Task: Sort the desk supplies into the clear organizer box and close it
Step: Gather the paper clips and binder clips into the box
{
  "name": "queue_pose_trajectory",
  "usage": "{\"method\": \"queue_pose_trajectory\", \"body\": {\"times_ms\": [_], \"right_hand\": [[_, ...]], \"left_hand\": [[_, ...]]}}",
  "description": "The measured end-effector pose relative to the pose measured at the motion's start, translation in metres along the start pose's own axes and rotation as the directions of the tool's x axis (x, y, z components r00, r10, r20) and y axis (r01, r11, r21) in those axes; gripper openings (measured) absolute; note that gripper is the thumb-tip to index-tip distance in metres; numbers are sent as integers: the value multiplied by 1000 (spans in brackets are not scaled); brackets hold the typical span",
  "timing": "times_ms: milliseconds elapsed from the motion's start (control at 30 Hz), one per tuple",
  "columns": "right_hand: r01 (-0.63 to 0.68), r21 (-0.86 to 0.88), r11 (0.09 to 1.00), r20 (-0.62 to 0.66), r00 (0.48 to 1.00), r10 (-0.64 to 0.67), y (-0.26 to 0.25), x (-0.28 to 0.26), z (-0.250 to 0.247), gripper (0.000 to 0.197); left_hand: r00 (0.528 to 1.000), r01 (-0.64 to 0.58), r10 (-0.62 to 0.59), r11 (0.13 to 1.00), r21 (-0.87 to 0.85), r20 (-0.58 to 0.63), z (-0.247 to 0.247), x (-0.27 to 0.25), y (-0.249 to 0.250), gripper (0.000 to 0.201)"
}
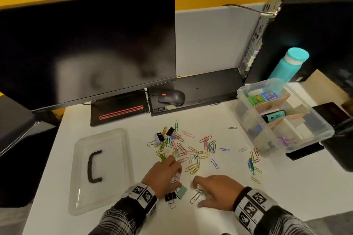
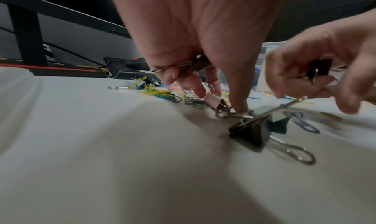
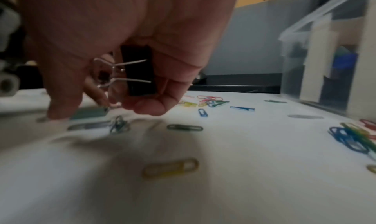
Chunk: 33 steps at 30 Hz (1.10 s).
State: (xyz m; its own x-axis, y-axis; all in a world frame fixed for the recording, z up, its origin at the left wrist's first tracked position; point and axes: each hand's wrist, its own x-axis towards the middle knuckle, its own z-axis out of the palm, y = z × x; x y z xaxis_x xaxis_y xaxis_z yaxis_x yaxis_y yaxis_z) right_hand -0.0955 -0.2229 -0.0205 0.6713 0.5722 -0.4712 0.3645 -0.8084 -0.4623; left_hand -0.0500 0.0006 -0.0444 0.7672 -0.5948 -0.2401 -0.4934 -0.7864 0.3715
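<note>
Hands work low at the near edge of the desk point(image 1: 286, 187). The left hand point(image 1: 164, 175) holds a binder clip in its curled fingers and presses on a pink clip point(image 2: 213, 101). The right hand point(image 1: 217, 189) grips a black clip point(image 3: 139, 71). Between them lie a green clip point(image 1: 181, 192) and another black one point(image 1: 170, 197). Farther off lie paper clips point(image 1: 183, 147), the lid point(image 1: 101, 170) at left, and the open box point(image 1: 282, 118) at right.

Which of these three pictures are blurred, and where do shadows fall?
Head view: mostly sharp, monitor bowed by the lens. Left wrist view: desk soft and shadowed, black binder clip fairly clear. Right wrist view: smeared, yellow paper clip blurred in shadow.
</note>
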Motion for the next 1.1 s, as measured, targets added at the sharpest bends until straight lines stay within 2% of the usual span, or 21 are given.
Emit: {"method": "queue_pose_trajectory", "body": {"times_ms": [67,133,200,267,333,433,533,667,767,800,833,900,933,1000,1033,1067,1100], "right_hand": [[-12,-72,997,17,1000,14,-2,0,3,40],[-111,-72,991,-73,992,106,1,0,2,34],[-224,-72,972,-182,961,208,4,-2,-3,32],[-268,-81,960,-237,941,242,0,-3,-8,37],[-210,-79,974,-223,956,188,-13,0,-11,49],[-90,-102,991,-123,989,78,-38,15,-6,59],[-55,-149,987,-62,997,46,-50,35,6,49],[-139,-80,987,-86,988,132,-48,44,7,40],[-218,153,964,-55,972,229,-33,44,4,33],[-225,317,921,-18,970,243,-28,43,2,29],[-225,514,828,29,969,245,-22,43,-1,24],[-208,841,499,102,967,231,-14,42,-6,20],[-172,933,316,108,972,211,-11,40,-10,17],[-79,997,19,74,980,186,-7,37,-17,11],[-52,995,-82,68,978,199,-7,36,-20,12],[-42,989,-139,73,971,227,-7,37,-22,14],[-36,989,-142,73,961,267,-7,38,-24,18]], "left_hand": [[1000,0,0,1000,-2,-3,0,-1,-2,34],[1000,-3,3,1000,-16,-16,0,-3,-4,31],[1000,3,-4,999,-50,-31,-3,-5,-6,33],[997,36,-47,988,-150,-68,-8,-8,-8,39],[985,90,-128,954,-285,-116,-16,-11,-12,41],[956,181,-260,885,-429,-133,-28,-15,-21,34],[943,196,-304,836,-513,-136,-34,-20,-32,23],[932,214,-350,741,-636,-93,-41,-29,-39,16],[941,220,-339,642,-734,-14,-41,-34,-38,13],[942,229,-335,634,-739,5,-38,-35,-38,11],[943,240,-333,638,-731,19,-35,-37,-39,11],[950,253,-309,663,-705,50,-30,-40,-41,15],[958,243,-279,681,-690,62,-27,-42,-40,20],[974,220,-205,741,-635,98,-25,-45,-33,22],[979,205,-167,786,-583,119,-25,-46,-28,24],[980,190,-129,836,-514,152,-25,-46,-23,34],[976,173,-91,880,-443,199,-25,-47,-18,48]]}}
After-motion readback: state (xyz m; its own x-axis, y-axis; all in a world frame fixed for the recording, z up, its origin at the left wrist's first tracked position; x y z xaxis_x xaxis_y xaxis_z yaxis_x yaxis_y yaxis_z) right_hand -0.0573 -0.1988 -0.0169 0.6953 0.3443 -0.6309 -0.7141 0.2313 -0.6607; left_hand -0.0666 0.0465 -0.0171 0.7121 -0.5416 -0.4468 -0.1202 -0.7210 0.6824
